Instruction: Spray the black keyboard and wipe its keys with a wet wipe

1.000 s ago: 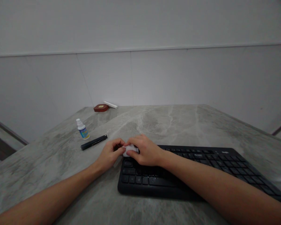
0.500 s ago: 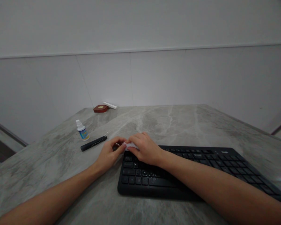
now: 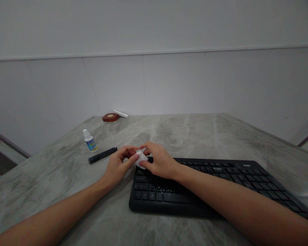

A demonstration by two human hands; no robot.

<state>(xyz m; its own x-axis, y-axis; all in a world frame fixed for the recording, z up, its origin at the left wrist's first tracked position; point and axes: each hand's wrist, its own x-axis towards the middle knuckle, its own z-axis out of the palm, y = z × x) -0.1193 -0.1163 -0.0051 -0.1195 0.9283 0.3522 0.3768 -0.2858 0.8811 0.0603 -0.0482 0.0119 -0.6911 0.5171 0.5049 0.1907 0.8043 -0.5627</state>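
Observation:
A crumpled white tissue [image 3: 141, 159] is pinched between my two hands over the top left corner of a black keyboard [image 3: 176, 207]. My left hand [image 3: 121, 163] grips its left side with thumb and fingers, just off the keyboard's edge. From the right, my right hand [image 3: 161, 162] holds the other side, thumb below and fingers above. My right forearm crosses over the keyboard and hides many of its keys. Drops or wet spots show on some keys at the left end.
Left of my hands lies a slim black tool [image 3: 102, 155] with a clear tip. Behind it stands a white spray bottle [image 3: 90, 141] with a blue label. A reddish-brown case [image 3: 110, 117] and a white flat bar [image 3: 121, 113] lie near the wall on the grey marbled table [image 3: 195, 136].
The tissue shows more between my hands and looks bunched up. My right fingers have lifted and arched, and my left thumb and fingers have shifted slightly on the tissue.

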